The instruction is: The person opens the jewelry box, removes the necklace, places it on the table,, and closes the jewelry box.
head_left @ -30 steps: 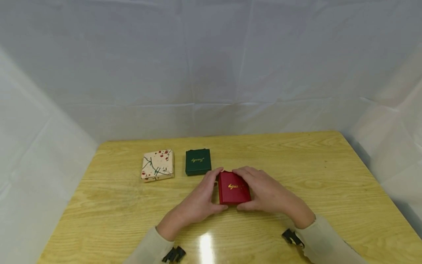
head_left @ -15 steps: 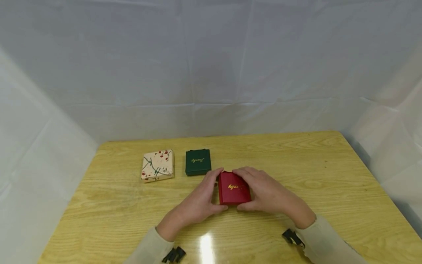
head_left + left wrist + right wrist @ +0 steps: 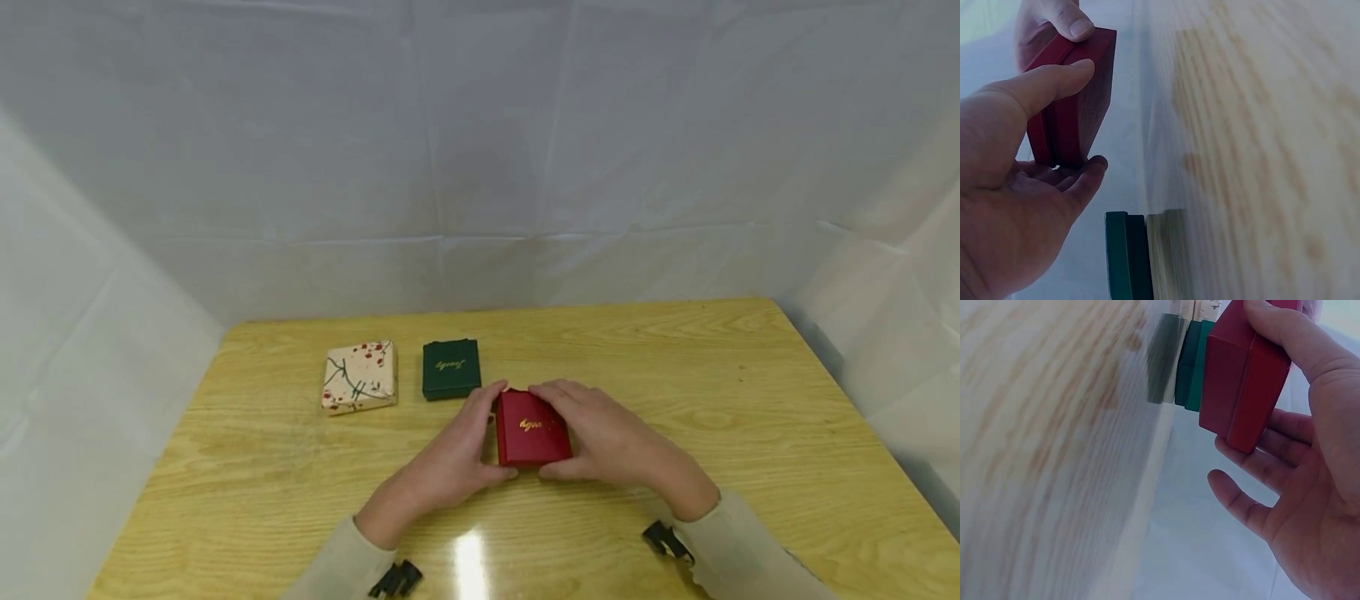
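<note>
A small red jewelry box (image 3: 531, 437) with gold lettering on its lid is held between both hands, its lid closed. My left hand (image 3: 457, 458) grips its left side, thumb on the near face and fingers at the far one. From the other side my right hand (image 3: 611, 433) grips it the same way. Both wrist views show the red box (image 3: 1088, 106) raised off the table, with a seam between lid and base. Behind it on the table sits a dark green jewelry box (image 3: 451, 369), also gold-lettered.
A cream box (image 3: 360, 377) with red blossoms and dark branches lies left of the green box. The wooden table (image 3: 262, 500) ends at a pale cloth backdrop (image 3: 480, 167), with cloth on both sides too. Light glares off the near part of the table.
</note>
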The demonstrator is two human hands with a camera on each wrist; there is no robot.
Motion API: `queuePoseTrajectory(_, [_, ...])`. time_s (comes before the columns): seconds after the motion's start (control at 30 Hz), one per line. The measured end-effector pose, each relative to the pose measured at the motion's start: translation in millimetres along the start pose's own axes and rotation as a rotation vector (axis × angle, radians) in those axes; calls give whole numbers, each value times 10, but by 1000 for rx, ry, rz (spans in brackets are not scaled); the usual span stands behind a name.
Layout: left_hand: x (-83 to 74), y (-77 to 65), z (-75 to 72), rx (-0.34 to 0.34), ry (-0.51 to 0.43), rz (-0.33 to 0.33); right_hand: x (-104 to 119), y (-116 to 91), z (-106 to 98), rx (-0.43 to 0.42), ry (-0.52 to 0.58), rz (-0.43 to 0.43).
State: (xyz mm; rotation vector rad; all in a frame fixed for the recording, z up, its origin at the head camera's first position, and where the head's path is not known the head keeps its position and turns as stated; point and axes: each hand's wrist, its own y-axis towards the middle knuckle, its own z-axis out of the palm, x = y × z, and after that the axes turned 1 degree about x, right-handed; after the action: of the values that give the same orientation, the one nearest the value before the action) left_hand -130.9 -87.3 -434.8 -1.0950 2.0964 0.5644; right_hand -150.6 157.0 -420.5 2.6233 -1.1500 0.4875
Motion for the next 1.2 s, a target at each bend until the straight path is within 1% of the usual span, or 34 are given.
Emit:
queuePoseTrajectory(0.13, [6,-3,-1,2,1,5,7,1,-1,-4,-10,-2])
queuePoseTrajectory(0.37, [-3,-6,-9,0,30,4,22,-1,-11,-8,-15,4])
queuePoseTrajectory(0.57, [0,-3,-10,0,5,-1,22,-2,-12,-12,-31,-1])
queuePoseTrajectory(0.7, [0,-5,-15,-1,5,1,25,-7,-22,-23,-51,-7])
queuePoseTrajectory(0.93, [-21,-12,-32,-1,6,-5,45,-33,-77,-38,-62,13])
queuePoseTrajectory(1.2, [-21,-7,-30,-5,26,20,18,-91,-152,-47,-52,32])
